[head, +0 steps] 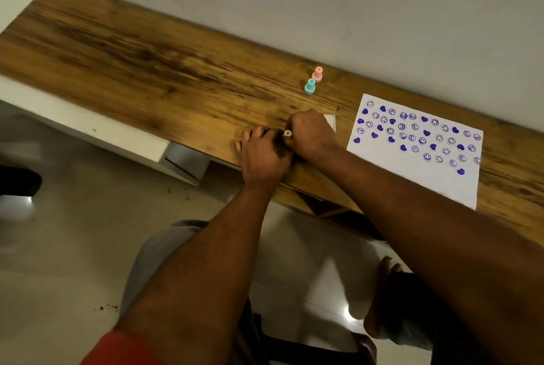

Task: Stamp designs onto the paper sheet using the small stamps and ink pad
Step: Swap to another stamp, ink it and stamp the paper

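My hands meet at the tabletop [147,49] edge: right hand [310,132] clamped on a small cream stamp [287,133], left hand [262,152] bracing beside it, grip hidden. The ink pad [330,121] is mostly covered. I should press straight down, lift cleanly, then carry to a bare spot on the paper sheet [412,176].

Both forearms are bare from wrist to elbow, with no watch, band or ring showing on the left hand [263,155] or the right hand [312,135]. A red sleeve [123,348] covers the left upper arm at the near edge. Grey shorts [153,250] cover the lap, and a bare foot [382,300] shows on the tiled floor at near right.
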### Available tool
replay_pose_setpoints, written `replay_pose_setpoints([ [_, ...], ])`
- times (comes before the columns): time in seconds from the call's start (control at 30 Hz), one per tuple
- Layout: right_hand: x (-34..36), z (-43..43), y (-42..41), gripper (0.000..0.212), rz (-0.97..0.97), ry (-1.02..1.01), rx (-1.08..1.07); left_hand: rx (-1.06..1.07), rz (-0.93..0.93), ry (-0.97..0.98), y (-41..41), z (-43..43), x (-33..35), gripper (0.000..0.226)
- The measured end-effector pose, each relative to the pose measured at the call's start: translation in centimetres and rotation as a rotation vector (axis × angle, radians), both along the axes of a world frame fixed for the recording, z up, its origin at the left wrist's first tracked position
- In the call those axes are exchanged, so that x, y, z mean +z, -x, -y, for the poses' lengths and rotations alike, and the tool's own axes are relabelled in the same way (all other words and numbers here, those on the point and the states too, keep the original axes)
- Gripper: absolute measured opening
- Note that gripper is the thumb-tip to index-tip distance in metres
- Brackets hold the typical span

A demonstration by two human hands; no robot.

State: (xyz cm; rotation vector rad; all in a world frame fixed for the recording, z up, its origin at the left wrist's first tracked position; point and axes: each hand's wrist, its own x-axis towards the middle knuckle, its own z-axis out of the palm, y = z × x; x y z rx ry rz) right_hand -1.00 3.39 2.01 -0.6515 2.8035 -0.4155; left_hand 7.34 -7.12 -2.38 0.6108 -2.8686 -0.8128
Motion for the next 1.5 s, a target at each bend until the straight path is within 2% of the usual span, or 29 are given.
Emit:
replay_pose_setpoints([
  [0.1, -0.5, 0.0, 0.0, 0.020, 0.035, 0.048, -0.026, 0.007, 0.013, 0.014, 0.3, 0.1, 0.0, 0.039],
  [0.2, -0.4, -1.0, 0.1, 0.031, 0.039, 0.153, -0.022, 0.033, 0.017, 0.040, 0.6, 0.4, 0.0, 0.035],
  [0.3, 0.1, -2.3, 1.3, 0.038, -0.066, 0.218, -0.063, 0.086, 0.009, 0.045, 0.8, 0.6, -0.3, 0.036],
  [0.47, 1.2, -3.8, 6.6, 0.034, -0.268, 0.145, -0.183, 0.136, -0.021, 0.026, 1.3, 0.8, -0.5, 0.041],
  [0.63, 1.2, -3.6, 9.9, 0.043, -0.233, 0.051, -0.165, 0.162, -0.024, 0.027, 1.6, 1.0, -0.4, 0.045],
  [0.73, 0.5, -3.2, 10.6, 0.048, -0.192, -0.001, -0.115, 0.126, -0.023, 0.043, 1.5, 1.0, -0.6, 0.057],
  [0.97, 0.3, -2.2, 10.4, 0.042, -0.251, -0.035, -0.066, 0.106, -0.059, 0.040, 1.6, 1.1, -0.4, 0.072],
  [1.23, 0.5, -2.5, 10.1, 0.031, -0.225, -0.022, -0.085, 0.119, -0.106, 0.018, 1.7, 1.0, -0.3, 0.069],
  [1.5, -0.2, -4.0, 9.3, 0.038, -0.215, 0.071, -0.120, 0.124, -0.157, -0.012, 1.8, 0.9, 0.1, 0.064],
])
